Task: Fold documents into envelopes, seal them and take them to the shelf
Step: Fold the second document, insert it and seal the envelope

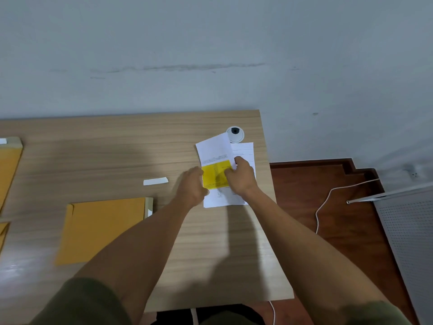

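Note:
A stack of white printed documents (243,151) lies near the right edge of the wooden desk (117,148). On top of it both hands hold a yellow sheet (214,175) together with a white sheet (213,147) that lifts up at an angle. My left hand (191,188) grips the yellow sheet's left edge. My right hand (241,177) pinches the sheets at their right side. A brown envelope (103,227) with its flap open lies flat on the desk to the left.
A white peel-off strip (155,181) lies between envelope and documents. More brown envelopes (8,170) sit at the desk's far left edge. A round cable grommet (235,133) is behind the papers. Right of the desk: red floor, a white cable (324,202), a perforated metal panel (407,231).

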{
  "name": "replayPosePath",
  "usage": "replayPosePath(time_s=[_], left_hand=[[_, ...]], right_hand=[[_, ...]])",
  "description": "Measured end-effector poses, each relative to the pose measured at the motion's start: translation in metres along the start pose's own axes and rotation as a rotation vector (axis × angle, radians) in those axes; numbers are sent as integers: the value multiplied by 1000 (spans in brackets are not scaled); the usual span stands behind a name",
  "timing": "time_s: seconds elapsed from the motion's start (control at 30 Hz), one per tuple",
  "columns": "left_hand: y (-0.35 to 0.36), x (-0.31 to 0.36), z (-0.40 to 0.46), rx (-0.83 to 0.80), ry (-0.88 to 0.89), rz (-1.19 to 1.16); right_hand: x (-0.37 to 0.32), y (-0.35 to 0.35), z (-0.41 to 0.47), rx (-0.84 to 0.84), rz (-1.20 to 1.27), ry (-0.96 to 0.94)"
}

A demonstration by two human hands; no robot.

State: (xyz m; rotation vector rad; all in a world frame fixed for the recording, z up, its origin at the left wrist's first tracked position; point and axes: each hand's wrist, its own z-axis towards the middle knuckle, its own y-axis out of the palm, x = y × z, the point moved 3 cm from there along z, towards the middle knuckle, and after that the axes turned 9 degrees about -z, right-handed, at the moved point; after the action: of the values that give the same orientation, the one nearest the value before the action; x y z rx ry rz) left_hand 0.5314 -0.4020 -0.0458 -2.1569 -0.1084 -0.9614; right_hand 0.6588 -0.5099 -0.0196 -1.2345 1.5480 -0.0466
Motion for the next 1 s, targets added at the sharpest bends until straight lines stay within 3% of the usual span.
replayPosePath(time_s=[0.13, 0.2, 0.27, 0.33, 0.5, 0.6, 0.8, 1.0], left_hand=[[-19, -12, -11, 115, -184, -645], [-33, -11, -9, 63, -261, -943], [-49, -2, -3, -61, -228, -1050], [-67, 11, -1, -75, -103, -961], [-98, 26, 1, 308, 58, -753], [-100, 8, 12, 418, 118, -652], [-77, -8, 10, 403, 79, -514], [-82, -9, 7, 375, 73, -518]], right_hand=[[-8, -10, -7, 0, 179, -31], [-18, -13, -8, -19, 283, -43], [-33, -14, -9, -35, 335, -77], [-51, -8, -9, -38, 349, -122], [-78, 11, -2, 52, 190, -237], [-87, 18, -3, 124, 171, -306], [-69, 38, -1, 7, -8, -248], [-68, 36, -4, 58, 37, -216]])
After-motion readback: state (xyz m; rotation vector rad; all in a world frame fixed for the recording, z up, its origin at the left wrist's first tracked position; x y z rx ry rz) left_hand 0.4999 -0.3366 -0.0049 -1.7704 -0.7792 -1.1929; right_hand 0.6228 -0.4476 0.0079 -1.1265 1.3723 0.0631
